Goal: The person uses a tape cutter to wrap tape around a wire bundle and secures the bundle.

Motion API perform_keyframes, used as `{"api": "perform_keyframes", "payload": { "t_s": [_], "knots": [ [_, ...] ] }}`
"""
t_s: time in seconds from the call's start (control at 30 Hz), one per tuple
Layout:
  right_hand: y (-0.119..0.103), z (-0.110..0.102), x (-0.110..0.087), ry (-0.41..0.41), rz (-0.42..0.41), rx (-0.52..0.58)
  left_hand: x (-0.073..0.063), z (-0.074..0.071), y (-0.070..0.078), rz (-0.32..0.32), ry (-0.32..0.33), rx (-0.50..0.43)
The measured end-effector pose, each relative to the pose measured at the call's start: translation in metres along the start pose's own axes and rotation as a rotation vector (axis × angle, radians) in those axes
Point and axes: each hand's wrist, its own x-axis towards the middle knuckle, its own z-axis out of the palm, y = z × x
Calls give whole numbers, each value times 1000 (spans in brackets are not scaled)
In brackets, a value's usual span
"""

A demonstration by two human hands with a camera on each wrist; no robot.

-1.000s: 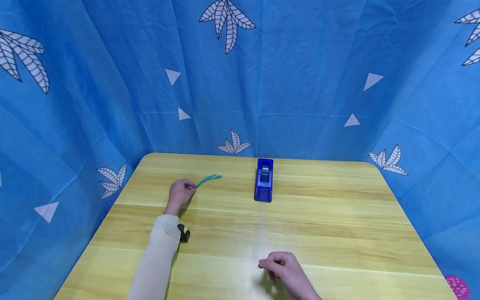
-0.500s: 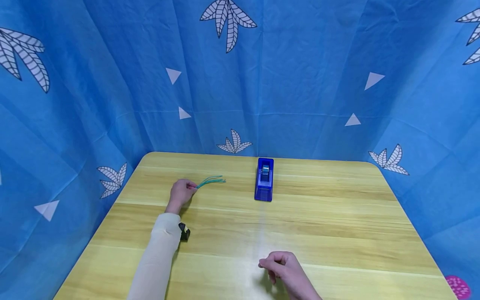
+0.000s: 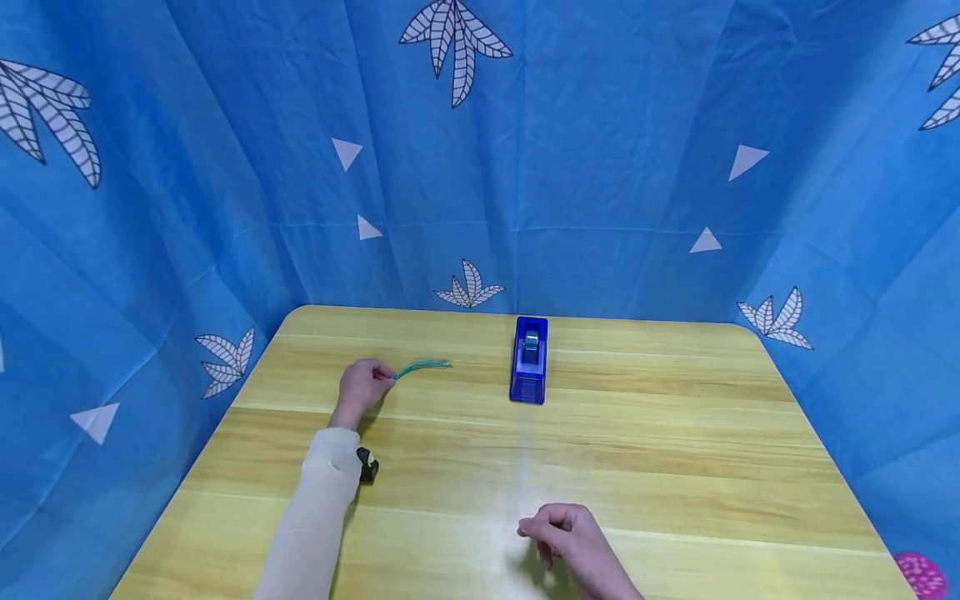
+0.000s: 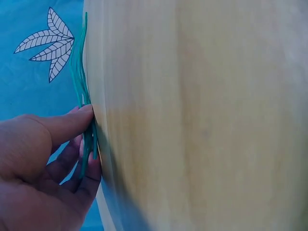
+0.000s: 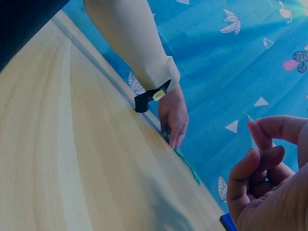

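At the table's far left, my left hand pinches a bundle of thin green strands between thumb and fingers. In the left wrist view, the strands run past the thumb on one side, and their short ends come out below it along the fingers. Low in the head view, my right hand is held over the front of the table, thumb and index finger together. The right wrist view shows a sliver of clear film, resembling sticky tape, at the right hand's fingertips.
A blue tape dispenser with a roll in it stands at the back middle of the wooden table. A black wrist camera is strapped by the left sleeve. Blue patterned curtain encloses the table's back and sides.
The free ends of the green strands fanned out about half a second ago and now lie closer together in a narrower bundle. Both hands keep nearly the same places.
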Motion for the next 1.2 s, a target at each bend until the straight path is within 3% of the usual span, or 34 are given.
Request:
{"api": "perform_keyframes", "payload": {
  "t_s": [0.17, 0.5, 0.67, 0.87, 1.03, 1.2],
  "knots": [
    [1, 0, 0, -6, -2, -6, -2, -1, -2, 13, 64, 8],
    [1, 0, -1, -2, -1, -31, -1, -3, -4, 0, 86, 20],
    [1, 1, -1, 0, 2, -39, -1, -2, -2, -24, 57, 9],
    [1, 1, -1, 5, 5, -39, 2, 0, -3, -9, 18, 32],
    [2, 0, -1, 1, 7, -39, 3, 0, -4, 33, -45, 61],
    [4, 1, 0, 1, 10, -43, 4, -1, -8, 68, -53, 85]
  ]
}}
